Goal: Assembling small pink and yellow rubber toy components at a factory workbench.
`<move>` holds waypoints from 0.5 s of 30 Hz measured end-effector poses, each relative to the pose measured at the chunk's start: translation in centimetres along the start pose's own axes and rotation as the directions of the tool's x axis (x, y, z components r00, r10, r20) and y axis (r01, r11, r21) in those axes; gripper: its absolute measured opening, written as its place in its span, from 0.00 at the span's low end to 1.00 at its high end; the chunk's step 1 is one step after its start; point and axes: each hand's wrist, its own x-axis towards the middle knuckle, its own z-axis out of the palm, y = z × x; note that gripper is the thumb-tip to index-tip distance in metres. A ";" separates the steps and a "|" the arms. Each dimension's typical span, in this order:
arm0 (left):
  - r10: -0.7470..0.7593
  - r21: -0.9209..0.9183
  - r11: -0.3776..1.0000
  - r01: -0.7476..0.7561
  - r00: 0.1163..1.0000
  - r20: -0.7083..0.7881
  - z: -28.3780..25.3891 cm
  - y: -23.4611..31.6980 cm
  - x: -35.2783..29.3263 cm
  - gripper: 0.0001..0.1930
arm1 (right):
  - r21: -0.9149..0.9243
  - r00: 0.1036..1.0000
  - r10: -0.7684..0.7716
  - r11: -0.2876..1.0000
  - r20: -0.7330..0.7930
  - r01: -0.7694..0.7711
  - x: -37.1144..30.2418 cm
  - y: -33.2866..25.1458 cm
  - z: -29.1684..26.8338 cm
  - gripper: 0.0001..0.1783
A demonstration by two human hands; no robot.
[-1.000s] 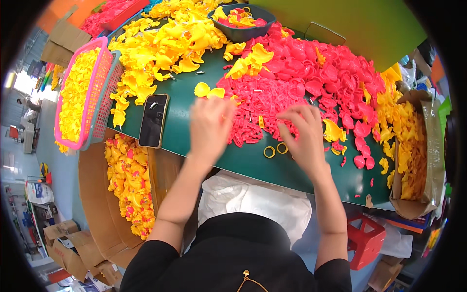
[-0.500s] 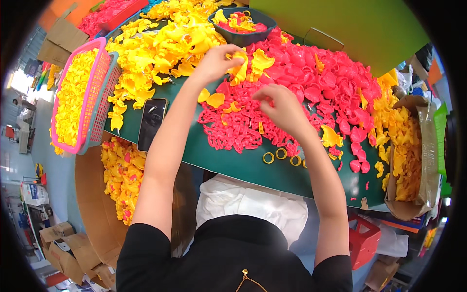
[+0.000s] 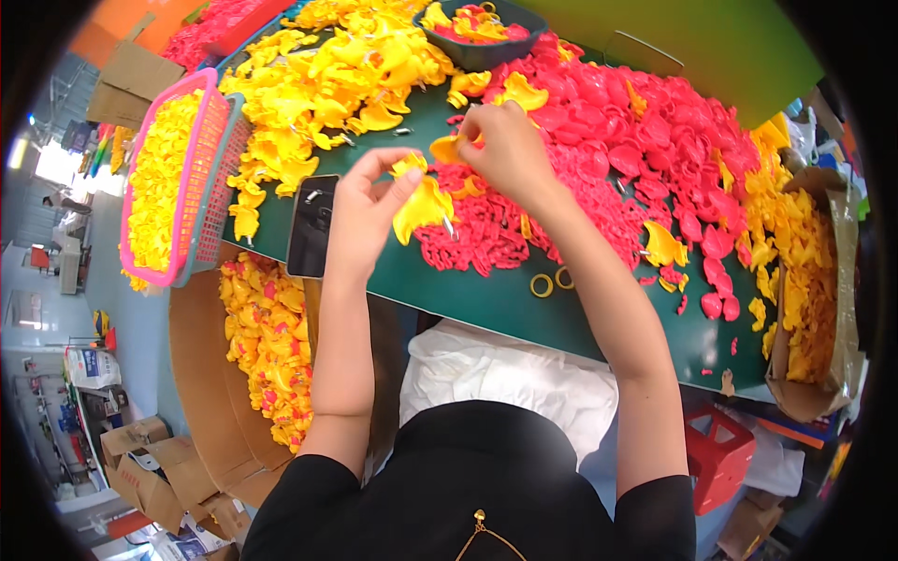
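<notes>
My left hand [image 3: 369, 210] is raised over the near part of the green table, pinching a curved yellow plastic piece [image 3: 424, 208] between thumb and fingers. A small silvery pin sticks out at the lower end of that piece. Just to the right and a little farther off, my right hand [image 3: 508, 154] closes its fingertips on a smaller yellow cupped piece [image 3: 446, 149]. The two pieces are close together; I cannot tell whether they touch. Beneath them lies a pile of small pink plastic parts [image 3: 472, 238], partly hidden by my right forearm.
Yellow shells [image 3: 374, 70] are heaped at the far left, pink shells [image 3: 599, 103] at the far right. A dark bowl [image 3: 486, 53] of mixed parts stands between. A phone [image 3: 311, 234], pink basket [image 3: 198, 201], yellow ring [image 3: 542, 285] and cardboard boxes [image 3: 828, 393] surround the work area.
My left hand has come nearer with a yellow piece taken from beside the bowl. My right hand has moved left and away from me and now pinches a smaller yellow piece.
</notes>
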 end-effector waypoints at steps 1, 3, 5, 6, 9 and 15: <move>-0.047 0.034 0.998 0.046 0.999 0.020 0.6 -0.3 -1.3 0.15 | 0.088 0.998 0.059 0.994 0.002 -0.059 -0.7 -0.1 -1.1 0.11; -0.113 0.156 0.982 0.103 0.992 0.056 1.4 -1.1 -3.4 0.15 | 0.074 0.996 0.071 0.995 -0.055 -0.067 -2.6 0.3 -2.6 0.12; -0.095 0.163 0.983 0.087 0.995 0.043 2.9 -2.2 -5.5 0.13 | -0.029 0.993 0.054 0.998 -0.109 -0.057 -4.2 1.5 -4.1 0.16; -0.109 0.157 0.982 0.103 0.994 0.026 3.5 -2.8 -6.6 0.13 | -0.036 0.992 0.062 0.997 -0.110 -0.066 -4.5 2.3 -4.3 0.16; -0.089 0.065 0.994 0.084 0.993 0.081 5.2 -4.3 -9.0 0.12 | 0.015 0.955 0.294 0.956 0.021 -0.295 -3.6 3.6 -4.8 0.19; 0.131 0.388 0.909 -0.153 0.988 0.084 7.1 -4.0 -11.3 0.17 | -0.020 0.969 0.105 0.993 -0.225 -0.112 -4.7 4.2 -4.8 0.15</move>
